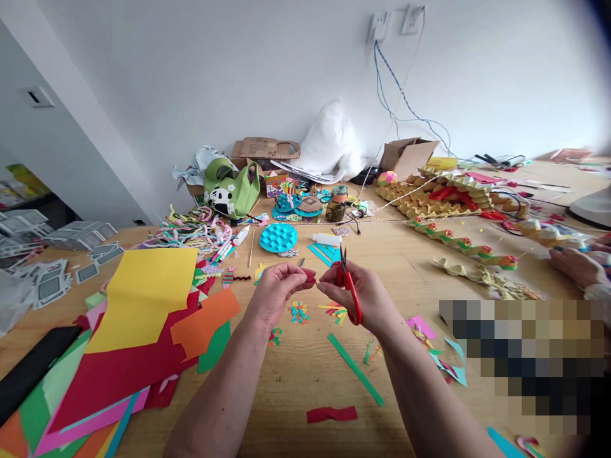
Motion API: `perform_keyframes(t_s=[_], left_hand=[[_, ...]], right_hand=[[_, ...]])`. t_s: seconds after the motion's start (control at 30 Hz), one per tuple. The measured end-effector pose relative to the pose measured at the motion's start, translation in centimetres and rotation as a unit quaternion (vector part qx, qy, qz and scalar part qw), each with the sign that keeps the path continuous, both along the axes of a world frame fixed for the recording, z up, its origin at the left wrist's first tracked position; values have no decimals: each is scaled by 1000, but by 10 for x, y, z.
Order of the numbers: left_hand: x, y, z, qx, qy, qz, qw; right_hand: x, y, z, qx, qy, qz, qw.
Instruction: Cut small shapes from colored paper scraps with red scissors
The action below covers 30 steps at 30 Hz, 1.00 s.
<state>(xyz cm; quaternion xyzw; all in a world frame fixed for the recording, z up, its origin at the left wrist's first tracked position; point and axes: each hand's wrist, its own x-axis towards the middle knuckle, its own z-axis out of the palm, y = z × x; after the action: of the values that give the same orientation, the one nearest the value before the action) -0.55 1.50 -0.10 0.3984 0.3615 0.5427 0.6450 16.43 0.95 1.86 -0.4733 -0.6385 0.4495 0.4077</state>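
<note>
My left hand (281, 287) pinches a small red piece of paper (311, 278) between thumb and fingertips. In my right hand (360, 289) is a pair of scissors (353, 299) with red handles, blades pointing up and away. The fingertips of both hands nearly meet at the red piece. Below them on the table lie a heap of tiny blue, yellow and orange paper bits (299, 312) and a few thin coloured strips (335, 310). A long green strip (356, 370) and a crinkled red strip (331, 414) lie closer to me.
Coloured paper sheets (143, 299) cover the left side, near a black phone-like object (38, 362). Behind stand a blue scalloped plate (278, 238), a glue bottle (326, 240), a jar (337, 205) and a green panda bag (232, 187). Another person's hand (577, 266) is at the right, by egg-carton strips (468, 245).
</note>
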Motion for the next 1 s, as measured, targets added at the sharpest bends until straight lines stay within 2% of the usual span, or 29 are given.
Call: perform_keyframes(t_s=[0.2, 0.37, 0.5, 0.6, 0.67, 0.73, 0.87, 0.93, 1.0], left_hand=[[9, -4, 2, -7, -3, -15, 1000], [12, -6, 5, -14, 12, -30, 999], [10, -7, 7, -10, 47, -42, 998], [7, -7, 7, 3, 71, -24, 997], [7, -7, 7, 9, 81, -18, 997], [6, -7, 8, 13, 83, -18, 996], [7, -8, 10, 22, 78, -20, 996], [8, -9, 11, 26, 80, -19, 996], [8, -10, 12, 28, 85, -18, 996]], right_hand=[[-4, -1, -5, 66, -106, -32, 992], [4, -3, 6, 80, -114, -35, 990], [25, -5, 24, 66, -77, -43, 994], [48, -10, 36, 77, -97, -62, 990], [65, -15, 37, 75, -125, -76, 986], [82, -22, 31, 57, -156, -87, 982], [106, -36, 6, -23, -235, -101, 966], [114, -41, -6, -50, -321, -110, 939], [121, -46, -14, -42, -431, -142, 890]])
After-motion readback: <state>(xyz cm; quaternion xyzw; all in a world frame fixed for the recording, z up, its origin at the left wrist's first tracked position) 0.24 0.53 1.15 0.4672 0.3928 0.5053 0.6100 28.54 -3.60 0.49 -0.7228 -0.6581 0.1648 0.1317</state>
